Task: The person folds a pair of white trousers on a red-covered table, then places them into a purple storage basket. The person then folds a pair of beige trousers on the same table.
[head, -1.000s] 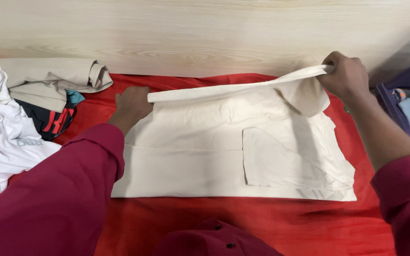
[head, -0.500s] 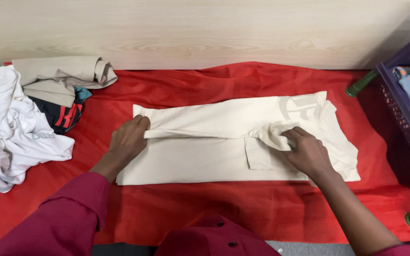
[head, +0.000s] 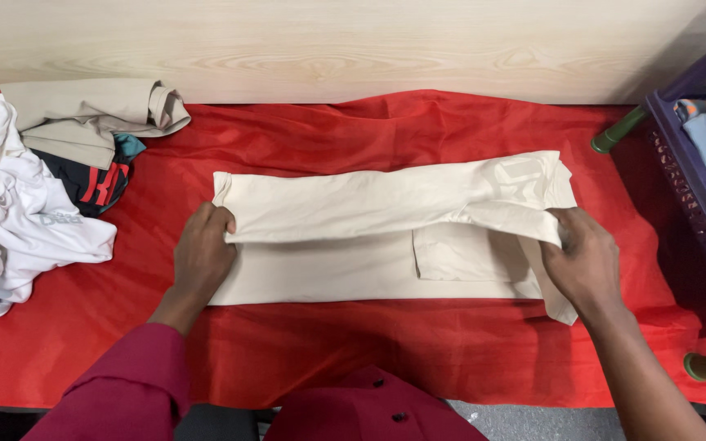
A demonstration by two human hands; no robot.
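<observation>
A cream T-shirt (head: 353, 204) lies folded lengthwise on a red cloth (head: 353, 351). Its far half is turned over toward me, and a folded sleeve shows underneath near the right. My left hand (head: 202, 257) pinches the folded edge at the shirt's left end. My right hand (head: 582, 261) grips the same folded edge at the right end and holds it slightly raised off the lower layer.
A heap of clothes sits at the left: a white garment (head: 10, 212), a beige one (head: 83, 122) and a dark one with red print (head: 96, 192). A purple basket (head: 688, 171) holding blue clothes stands at the right. A pale wooden board (head: 328, 41) runs along the back.
The far edge of the shirt was lifted, brought over toward me and laid down. My right hand has slid rightward along the fold to the shirt's right end.
</observation>
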